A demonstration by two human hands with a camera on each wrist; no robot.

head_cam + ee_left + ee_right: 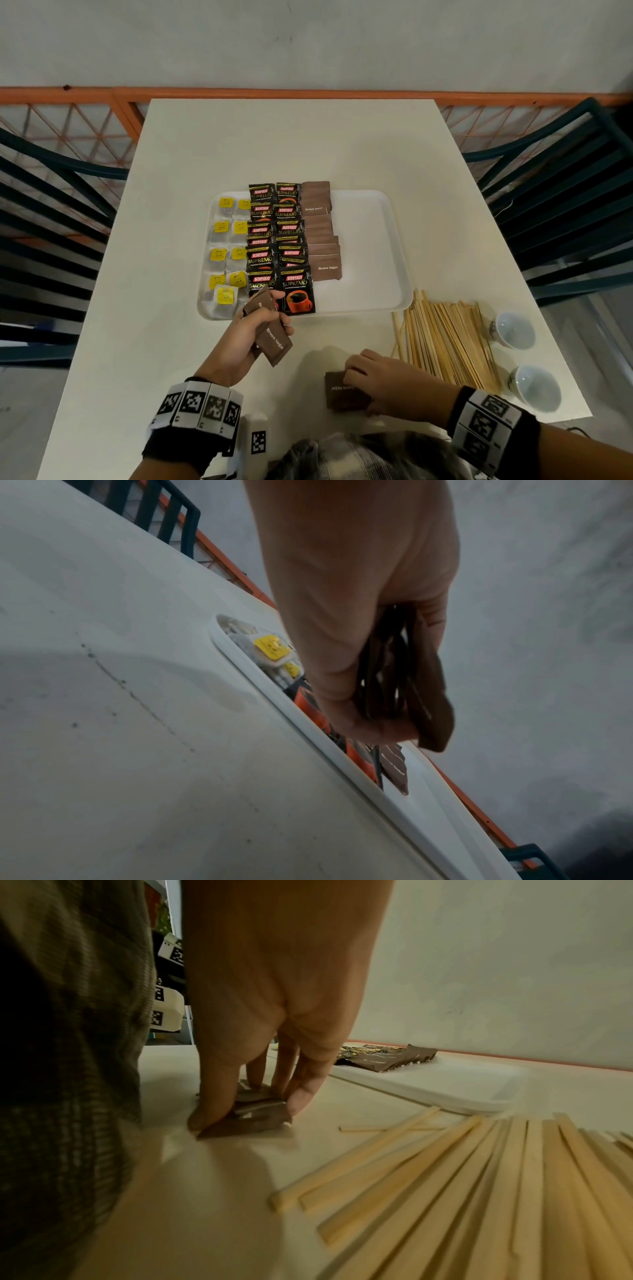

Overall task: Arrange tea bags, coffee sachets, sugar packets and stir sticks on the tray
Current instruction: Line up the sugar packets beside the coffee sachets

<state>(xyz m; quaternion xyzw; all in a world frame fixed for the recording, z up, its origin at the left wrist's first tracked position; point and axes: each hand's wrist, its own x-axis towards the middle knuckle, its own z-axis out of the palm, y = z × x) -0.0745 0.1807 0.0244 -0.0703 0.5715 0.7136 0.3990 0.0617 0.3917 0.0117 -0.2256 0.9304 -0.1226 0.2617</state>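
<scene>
A white tray (373, 240) holds yellow-tagged tea bags (226, 253) at its left, black coffee sachets (279, 246) in two columns, and a column of brown sugar packets (320, 233). My left hand (255, 329) hovers just in front of the tray and grips a small bunch of brown sugar packets (274, 342), seen edge-on in the left wrist view (421, 696). My right hand (373, 380) is down on the table, its fingers pinching a little stack of sugar packets (342, 397) (253, 1115). Wooden stir sticks (445, 339) lie fanned out right of that hand.
Two small pale cups (513, 330) (536, 389) stand near the table's right edge beyond the sticks. Dark slatted chairs (561, 192) flank the table on both sides. The tray's right half (445, 1085) is bare.
</scene>
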